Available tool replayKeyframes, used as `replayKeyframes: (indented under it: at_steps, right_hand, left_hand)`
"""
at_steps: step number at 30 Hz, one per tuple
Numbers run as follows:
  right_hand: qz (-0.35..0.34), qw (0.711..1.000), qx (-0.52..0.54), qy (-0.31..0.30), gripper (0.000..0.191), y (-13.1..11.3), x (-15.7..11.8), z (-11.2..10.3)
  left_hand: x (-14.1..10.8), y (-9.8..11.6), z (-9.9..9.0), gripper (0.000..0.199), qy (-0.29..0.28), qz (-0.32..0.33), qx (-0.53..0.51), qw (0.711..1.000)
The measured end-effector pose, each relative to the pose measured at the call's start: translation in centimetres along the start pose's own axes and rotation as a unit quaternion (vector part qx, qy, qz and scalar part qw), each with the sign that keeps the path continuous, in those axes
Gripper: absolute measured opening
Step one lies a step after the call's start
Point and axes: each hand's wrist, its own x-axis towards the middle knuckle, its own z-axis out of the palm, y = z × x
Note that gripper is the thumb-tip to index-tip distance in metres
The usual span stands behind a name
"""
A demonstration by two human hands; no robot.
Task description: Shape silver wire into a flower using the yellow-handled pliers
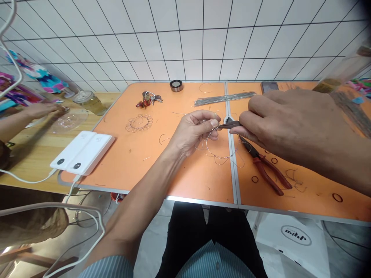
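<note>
Between its thumb and fingers, my left hand (197,129) pinches a thin wire piece (222,156) bent into a ring with loops, which hangs over the orange table's metal seam. My right hand (261,119) is closed around small dark pliers (230,125); their tips touch the wire at my left fingertips. The pliers' handles are mostly hidden in my right hand. Below my right hand lie larger red-handled pliers (268,170). A finished-looking looped wire ring (139,123) lies on the left of the table. Behind my hands rests a bundle of straight wires (224,99).
On the orange table (191,185) are keys (149,99), a tape roll (176,85), small dark rings (254,179) and a phone (269,87). White power banks (82,152) with cables sit at the left edge. Another person's hand (43,110) is beside a lidded jar (89,102).
</note>
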Motion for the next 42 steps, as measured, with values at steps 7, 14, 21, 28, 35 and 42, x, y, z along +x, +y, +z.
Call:
replayKeyframes:
  at_steps: [7,14,21,28,35,42]
  right_hand:
    - [-0.014,0.992,-0.121,0.005,0.046,-1.0,-0.4,-0.8]
    - [0.103,0.988,0.041,0.107,0.028,-1.9,-1.8,-0.5]
    - [0.295,0.864,0.393,0.111,0.037,-5.8,0.3,3.4]
    - [0.317,0.807,0.475,0.149,0.014,-6.4,1.3,5.5]
    - [0.327,0.809,0.462,0.160,0.003,-6.0,1.4,5.6]
    - [0.311,0.818,0.455,0.162,0.009,-5.8,1.4,5.8]
  left_hand:
    - [0.0,0.0,0.0,0.048,-0.001,-0.002,-0.019,1.000]
    - [0.0,-0.1,-0.1,0.045,0.023,0.005,-0.008,1.000]
    - [-0.4,-0.8,1.1,0.033,0.094,0.124,0.082,0.984]
    - [-0.6,-0.6,1.4,0.028,0.118,0.157,0.078,0.977]
    - [-0.6,-0.7,1.3,0.025,0.120,0.164,0.065,0.977]
    - [-0.7,-0.7,1.4,0.028,0.116,0.162,0.063,0.978]
